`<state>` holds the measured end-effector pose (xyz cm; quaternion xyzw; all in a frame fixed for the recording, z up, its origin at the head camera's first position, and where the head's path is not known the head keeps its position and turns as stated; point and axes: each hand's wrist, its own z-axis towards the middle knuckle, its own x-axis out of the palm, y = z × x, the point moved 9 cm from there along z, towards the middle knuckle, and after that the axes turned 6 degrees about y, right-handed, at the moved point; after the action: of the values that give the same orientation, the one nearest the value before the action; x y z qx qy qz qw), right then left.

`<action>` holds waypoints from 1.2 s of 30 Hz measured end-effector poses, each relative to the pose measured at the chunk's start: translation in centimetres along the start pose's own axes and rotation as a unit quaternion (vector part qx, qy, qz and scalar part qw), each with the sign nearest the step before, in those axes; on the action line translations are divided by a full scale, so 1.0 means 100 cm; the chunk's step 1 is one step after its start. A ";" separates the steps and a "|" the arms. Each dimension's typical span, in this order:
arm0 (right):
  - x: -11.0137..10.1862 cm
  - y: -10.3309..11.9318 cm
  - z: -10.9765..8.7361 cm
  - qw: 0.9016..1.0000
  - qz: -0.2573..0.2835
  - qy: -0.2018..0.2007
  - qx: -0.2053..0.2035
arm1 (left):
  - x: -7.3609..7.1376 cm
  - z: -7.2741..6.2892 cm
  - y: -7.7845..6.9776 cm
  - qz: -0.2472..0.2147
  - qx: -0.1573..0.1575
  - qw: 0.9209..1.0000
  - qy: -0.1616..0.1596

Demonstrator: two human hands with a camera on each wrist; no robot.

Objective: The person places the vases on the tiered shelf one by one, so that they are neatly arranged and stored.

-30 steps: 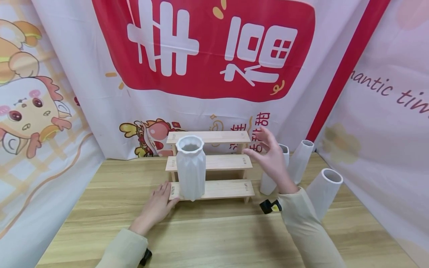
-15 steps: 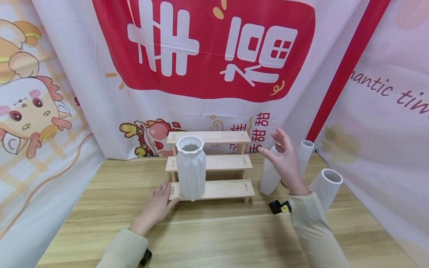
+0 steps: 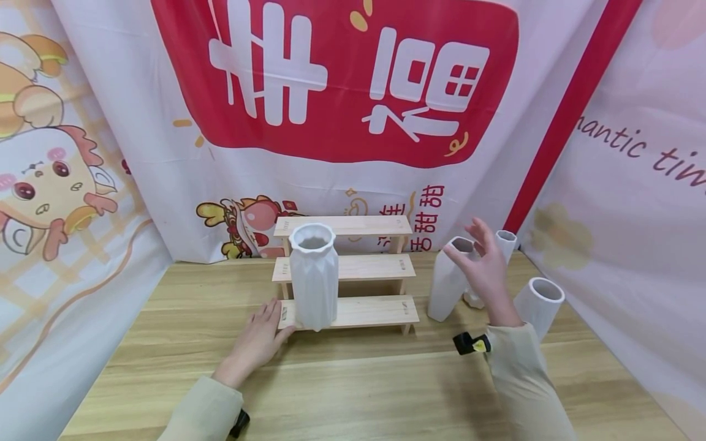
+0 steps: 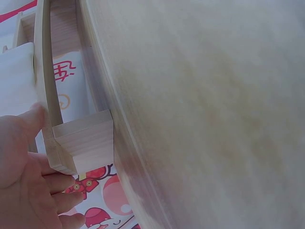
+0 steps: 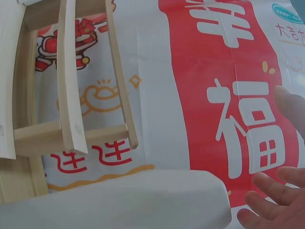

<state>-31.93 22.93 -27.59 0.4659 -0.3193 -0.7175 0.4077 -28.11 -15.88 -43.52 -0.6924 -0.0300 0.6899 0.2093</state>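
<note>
A white pleated vase point(image 3: 314, 275) with a scalloped rim stands upright at the left of the lowest board of a three-step wooden rack point(image 3: 369, 311). My left hand point(image 3: 256, 337) rests at that board's left end. Its thumb touches the front edge, and its fingers lie straight along the end, as the left wrist view shows. Right of the rack, my right hand point(image 3: 485, 272) hangs with spread, bent fingers beside a faceted white vase point(image 3: 447, 285). Nothing is in its grip. The right wrist view shows this hand apart from the vase's rim end.
Behind the right hand stands a slim white vase point(image 3: 505, 245), partly hidden. A wider white vase point(image 3: 543, 303) stands at the right, partly covered by the right sleeve. A printed cloth point(image 3: 353, 135) hangs behind the wooden table point(image 3: 342, 392).
My right hand has moved right and slightly down, away from the rack and past the faceted vase, uncovering its rim. My left hand, the rack and the pleated vase have stayed in place.
</note>
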 end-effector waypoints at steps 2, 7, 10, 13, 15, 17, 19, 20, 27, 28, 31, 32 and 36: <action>-0.002 -0.003 -0.001 1.000 0.002 -0.004 0.007 | 0.000 0.000 0.000 -0.001 0.000 1.000 0.001; -0.009 -0.008 -0.004 1.000 0.009 -0.009 0.010 | 0.001 0.000 0.001 -0.004 -0.002 1.000 0.005; -0.012 -0.013 -0.006 1.000 0.007 -0.008 0.014 | 0.001 0.000 0.002 -0.003 -0.003 1.000 0.005; -0.016 -0.015 -0.008 1.000 0.003 -0.008 0.011 | 0.002 0.000 0.002 -0.002 -0.002 1.000 0.005; -0.019 -0.016 -0.009 1.000 0.002 -0.010 0.004 | 0.003 0.000 0.002 -0.003 0.000 1.000 0.004; -0.022 -0.015 -0.012 1.000 0.005 -0.012 -0.002 | 0.003 0.000 0.002 -0.005 0.000 1.000 0.004; -0.026 -0.015 -0.014 1.000 0.006 -0.017 -0.008 | 0.004 0.001 0.003 -0.007 0.000 1.000 0.005; -0.028 -0.014 -0.015 1.000 0.006 -0.019 -0.008 | 0.004 0.001 0.003 -0.007 0.000 1.000 0.005; -0.044 -0.010 -0.021 0.999 -0.012 -0.031 -0.019 | 0.003 0.001 0.002 -0.005 0.001 1.000 0.004; -0.046 -0.009 -0.022 0.999 -0.015 -0.031 -0.019 | 0.002 0.001 0.003 -0.003 0.001 1.000 0.003; -0.052 -0.009 -0.025 0.999 -0.018 -0.029 -0.015 | 0.001 0.001 0.002 0.000 0.001 1.000 0.001; -0.053 -0.009 -0.025 0.999 -0.019 -0.030 -0.013 | 0.001 0.001 0.002 0.001 0.001 1.000 0.001; -0.060 -0.011 -0.028 0.999 -0.025 -0.027 0.000 | 0.003 0.001 0.003 0.000 -0.001 1.000 0.003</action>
<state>-28.22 28.46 -27.08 0.4538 -0.3189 -0.7398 0.3809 -28.26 -16.01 -43.84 -0.6948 -0.0301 0.6874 0.2092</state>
